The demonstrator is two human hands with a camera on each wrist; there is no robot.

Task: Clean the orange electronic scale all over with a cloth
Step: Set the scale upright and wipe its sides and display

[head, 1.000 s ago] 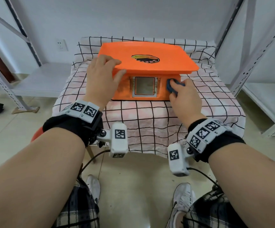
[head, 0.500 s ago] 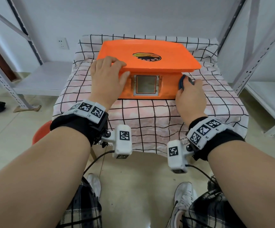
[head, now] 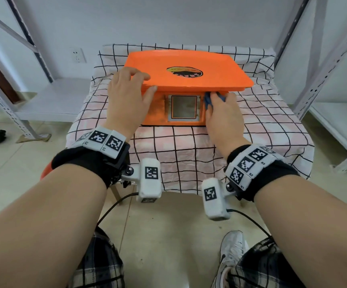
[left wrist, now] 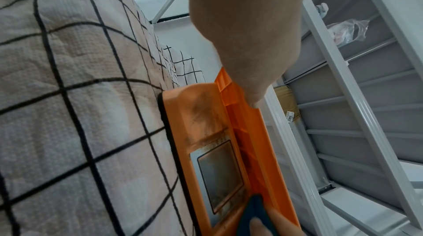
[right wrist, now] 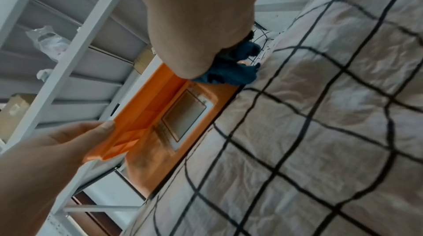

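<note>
Right hand (head: 222, 115): bunched round a blue cloth (head: 210, 99), knuckles toward the camera, wrist low over the checked table cover (head: 272, 129); half a second ago it was at the right end of the front face, and it now sits just right of the display window (head: 184, 107), the cloth tucked up under the platter's front lip. By judgement, the wiping stroke runs back and forth along the front panel. Grime remains around the window and to its left, so the front is unfinished. Left hand (head: 127, 96): unchanged, fingers spread flat on the platter's near left corner, thumb along its edge, bracing. Orange scale (head: 189, 69): centred on the covered table, display facing the person.
</note>
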